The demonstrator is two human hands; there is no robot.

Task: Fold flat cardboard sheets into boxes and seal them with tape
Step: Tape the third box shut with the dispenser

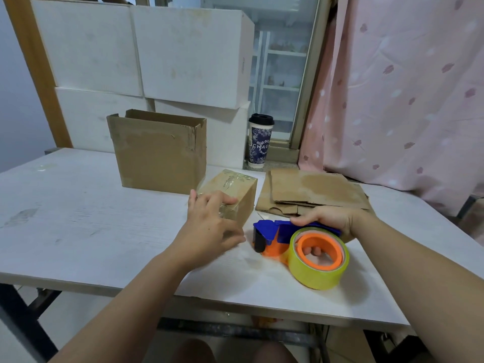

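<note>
While the left hand (209,224) gripped a taped box (235,188) and the right hand (330,220) the dispenser (275,235), flat sheets (314,195) lay unfolded far right.

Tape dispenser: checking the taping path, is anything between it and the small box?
Only the left hand: it holds the small box's near corner, beside the tape dispenser that the right hand grips. Otherwise bare table.

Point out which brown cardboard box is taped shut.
The small brown cardboard box held by the left hand: clear tape wraps it. The large brown cardboard box behind it stands open-topped.
</note>
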